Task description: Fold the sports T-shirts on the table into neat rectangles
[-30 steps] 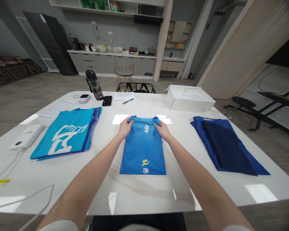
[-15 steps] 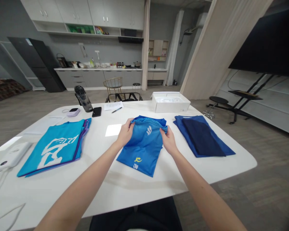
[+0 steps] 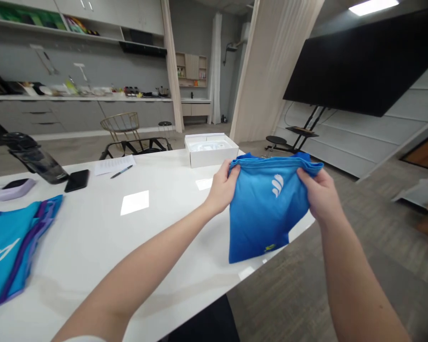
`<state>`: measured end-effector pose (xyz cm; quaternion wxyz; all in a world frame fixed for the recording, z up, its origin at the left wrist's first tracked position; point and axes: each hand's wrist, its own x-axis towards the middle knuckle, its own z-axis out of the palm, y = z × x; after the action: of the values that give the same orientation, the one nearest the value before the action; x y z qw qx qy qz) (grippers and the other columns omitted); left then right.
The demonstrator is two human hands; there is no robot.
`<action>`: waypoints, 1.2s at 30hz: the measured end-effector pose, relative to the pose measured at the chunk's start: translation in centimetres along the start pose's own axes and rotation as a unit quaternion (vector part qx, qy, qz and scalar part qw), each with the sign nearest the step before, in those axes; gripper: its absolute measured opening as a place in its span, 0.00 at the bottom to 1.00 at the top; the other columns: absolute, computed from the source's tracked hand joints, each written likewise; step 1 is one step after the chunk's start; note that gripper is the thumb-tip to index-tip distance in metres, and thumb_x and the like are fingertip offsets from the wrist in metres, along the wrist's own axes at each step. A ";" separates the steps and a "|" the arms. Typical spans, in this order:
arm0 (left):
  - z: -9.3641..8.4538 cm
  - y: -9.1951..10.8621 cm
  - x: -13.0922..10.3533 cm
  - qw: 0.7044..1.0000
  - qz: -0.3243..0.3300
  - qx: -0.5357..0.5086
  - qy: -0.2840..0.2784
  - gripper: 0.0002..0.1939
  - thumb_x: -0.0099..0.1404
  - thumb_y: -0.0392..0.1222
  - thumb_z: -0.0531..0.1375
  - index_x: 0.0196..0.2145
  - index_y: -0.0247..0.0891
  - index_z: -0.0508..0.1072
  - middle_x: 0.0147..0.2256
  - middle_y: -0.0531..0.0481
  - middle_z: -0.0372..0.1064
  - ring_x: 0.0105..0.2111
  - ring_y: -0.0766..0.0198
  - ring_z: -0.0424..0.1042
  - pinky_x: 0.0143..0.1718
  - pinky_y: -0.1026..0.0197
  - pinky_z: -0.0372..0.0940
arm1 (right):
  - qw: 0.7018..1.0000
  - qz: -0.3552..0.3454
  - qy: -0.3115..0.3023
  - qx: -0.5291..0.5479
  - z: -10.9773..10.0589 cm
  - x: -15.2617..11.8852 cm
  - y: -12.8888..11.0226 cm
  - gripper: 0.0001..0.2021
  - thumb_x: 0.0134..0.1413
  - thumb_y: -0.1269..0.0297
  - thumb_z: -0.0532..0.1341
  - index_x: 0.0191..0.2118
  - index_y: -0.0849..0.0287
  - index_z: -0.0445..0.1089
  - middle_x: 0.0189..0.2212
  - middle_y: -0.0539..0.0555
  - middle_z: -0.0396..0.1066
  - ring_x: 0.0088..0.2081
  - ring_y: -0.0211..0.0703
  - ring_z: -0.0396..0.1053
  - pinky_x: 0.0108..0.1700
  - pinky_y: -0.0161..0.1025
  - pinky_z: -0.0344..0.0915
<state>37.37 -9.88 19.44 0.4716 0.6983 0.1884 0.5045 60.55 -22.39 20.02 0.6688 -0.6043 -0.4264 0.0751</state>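
A folded blue shirt [image 3: 264, 213] with a white logo hangs between my hands over the right part of the white table [image 3: 171, 237]. My left hand [image 3: 224, 186] pinches its upper left corner, thumb in front. The upper right corner is gripped by my right hand [image 3: 320, 192]. Near the bottom of the cloth a small yellow mark shows. At the far left lies a stack of folded turquoise and purple shirts [image 3: 10, 256], partly cut off by the view's edge. The dark blue pile seen earlier is hidden behind the held shirt.
An open white box [image 3: 214, 158] stands at the table's back. To its left are a paper sheet [image 3: 110, 165], a pen [image 3: 121, 172], a black phone [image 3: 77, 181], a lilac device [image 3: 14, 191] and a dark bottle [image 3: 35, 159]. A large screen [image 3: 356, 66] stands behind.
The view has turned right. Both hands have lifted the blue shirt and carried it rightward, over where the dark blue pile lay. Their hold on it stays the same.
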 end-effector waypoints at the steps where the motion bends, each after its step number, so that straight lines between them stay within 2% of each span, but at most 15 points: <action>1: 1.5 -1.6 0.7 0.999 -0.029 -0.017 0.011 0.12 0.75 0.48 0.52 0.48 0.43 0.71 0.45 0.49 0.75 0.47 0.60 0.73 0.51 0.58 0.66 | 1.000 -0.001 -0.008 -0.016 -0.7 1.7 1.4 0.18 0.54 0.49 0.68 0.45 0.52 0.75 0.41 0.55 0.77 0.41 0.51 0.75 0.46 0.50 0.73; 3: 4.3 -5.3 1.4 0.993 -0.113 -0.022 0.029 0.11 0.74 0.47 0.53 0.48 0.43 0.72 0.45 0.47 0.75 0.47 0.58 0.73 0.52 0.56 0.66 | 0.998 0.009 -0.029 -0.052 -1.3 4.2 5.0 0.18 0.52 0.49 0.69 0.45 0.53 0.76 0.41 0.54 0.77 0.42 0.51 0.75 0.47 0.50 0.72; 6: 7.2 -11.0 1.1 0.971 -0.236 -0.004 0.045 0.11 0.73 0.47 0.55 0.48 0.44 0.72 0.43 0.47 0.76 0.45 0.57 0.74 0.51 0.54 0.67 | 0.992 0.037 -0.047 -0.113 -1.5 5.7 11.5 0.17 0.51 0.49 0.68 0.41 0.55 0.76 0.38 0.53 0.77 0.41 0.49 0.73 0.48 0.49 0.71; 8: 8.3 -13.6 0.8 0.964 -0.262 0.000 0.048 0.10 0.73 0.46 0.55 0.46 0.44 0.73 0.40 0.48 0.76 0.43 0.58 0.74 0.49 0.55 0.67 | 0.987 0.063 -0.059 -0.134 -1.6 5.9 15.0 0.17 0.51 0.48 0.67 0.40 0.56 0.75 0.36 0.52 0.77 0.39 0.48 0.73 0.47 0.48 0.70; 10: 8.7 -15.0 1.0 0.967 -0.248 0.003 0.050 0.10 0.73 0.45 0.54 0.44 0.44 0.74 0.38 0.49 0.75 0.40 0.59 0.73 0.47 0.57 0.67 | 0.986 0.077 -0.056 -0.135 -1.8 6.3 17.3 0.18 0.51 0.48 0.66 0.41 0.56 0.75 0.35 0.52 0.77 0.38 0.47 0.73 0.46 0.47 0.70; 13: 8.5 -15.5 3.0 0.979 -0.196 0.013 0.057 0.10 0.71 0.45 0.56 0.42 0.42 0.75 0.37 0.49 0.75 0.37 0.60 0.72 0.45 0.59 0.65 | 0.989 0.062 -0.034 -0.131 -1.6 8.5 18.4 0.17 0.51 0.48 0.67 0.41 0.55 0.75 0.36 0.51 0.76 0.39 0.47 0.73 0.47 0.46 0.69; 16: 8.1 -15.9 6.2 0.984 -0.160 0.021 0.071 0.11 0.70 0.47 0.56 0.40 0.40 0.76 0.35 0.48 0.75 0.36 0.60 0.72 0.44 0.60 0.65 | 0.991 0.035 -0.023 -0.127 -0.2 12.2 18.5 0.16 0.51 0.50 0.67 0.41 0.55 0.75 0.36 0.50 0.76 0.39 0.47 0.73 0.48 0.46 0.69; 18: 8.0 -17.0 8.1 0.980 -0.177 0.020 0.091 0.12 0.70 0.47 0.57 0.39 0.39 0.76 0.35 0.47 0.76 0.37 0.60 0.73 0.44 0.60 0.65 | 0.991 0.019 -0.023 -0.128 1.3 14.4 18.9 0.16 0.53 0.51 0.65 0.43 0.55 0.75 0.38 0.51 0.76 0.41 0.47 0.73 0.48 0.46 0.69; 20: 8.1 -18.8 9.3 0.966 -0.234 0.021 0.107 0.10 0.68 0.46 0.58 0.39 0.38 0.76 0.37 0.45 0.77 0.39 0.58 0.74 0.45 0.59 0.65 | 0.985 0.034 -0.032 -0.166 3.0 15.6 19.9 0.16 0.55 0.54 0.64 0.45 0.56 0.75 0.41 0.53 0.77 0.43 0.47 0.73 0.50 0.46 0.68; 23: 8.0 -21.9 9.4 0.938 -0.329 0.038 0.099 0.10 0.64 0.41 0.63 0.42 0.37 0.76 0.40 0.41 0.78 0.43 0.55 0.75 0.47 0.58 0.65 | 0.942 0.153 -0.074 -0.288 5.1 15.1 22.4 0.13 0.52 0.59 0.64 0.42 0.59 0.75 0.40 0.57 0.78 0.43 0.49 0.73 0.50 0.45 0.68; 26: 7.6 -24.1 8.7 0.930 -0.351 0.059 0.089 0.14 0.60 0.36 0.65 0.45 0.37 0.75 0.42 0.38 0.77 0.45 0.54 0.75 0.49 0.56 0.64 | 0.912 0.213 -0.094 -0.338 6.0 13.8 24.8 0.13 0.47 0.61 0.68 0.39 0.61 0.75 0.37 0.62 0.78 0.42 0.54 0.74 0.48 0.47 0.68; 29: 7.1 -24.8 8.4 0.942 -0.310 0.095 0.087 0.19 0.61 0.33 0.64 0.50 0.38 0.72 0.41 0.42 0.76 0.43 0.56 0.74 0.50 0.56 0.64 | 0.915 0.193 -0.088 -0.342 5.8 13.7 26.0 0.17 0.49 0.60 0.67 0.46 0.60 0.74 0.40 0.60 0.77 0.42 0.52 0.73 0.49 0.45 0.67; 32: 6.8 -24.6 8.5 0.951 -0.269 0.131 0.081 0.21 0.64 0.33 0.60 0.54 0.41 0.69 0.38 0.47 0.75 0.42 0.58 0.74 0.49 0.57 0.65 | 0.926 0.124 -0.077 -0.348 5.6 14.4 26.2 0.21 0.53 0.62 0.63 0.54 0.58 0.70 0.42 0.58 0.76 0.43 0.50 0.72 0.50 0.45 0.66; 34: 6.5 -24.4 8.3 0.950 -0.256 0.160 0.080 0.21 0.66 0.32 0.58 0.57 0.41 0.66 0.40 0.46 0.74 0.44 0.57 0.73 0.50 0.56 0.65 | 0.914 0.116 -0.091 -0.378 5.7 14.5 26.1 0.23 0.53 0.64 0.62 0.56 0.57 0.68 0.44 0.59 0.75 0.45 0.51 0.71 0.51 0.47 0.66; 36: 6.1 -24.3 7.8 0.946 -0.240 0.198 0.089 0.23 0.66 0.33 0.58 0.59 0.40 0.64 0.46 0.42 0.72 0.49 0.56 0.71 0.53 0.55 0.64 | 0.886 0.142 -0.114 -0.427 6.1 13.9 25.8 0.25 0.53 0.64 0.63 0.58 0.56 0.66 0.49 0.61 0.73 0.49 0.54 0.70 0.53 0.51 0.65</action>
<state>51.23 4.78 2.66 0.4122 0.6643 0.4877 0.3886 75.89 -2.61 3.64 0.2748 -0.8731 -0.3997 0.0482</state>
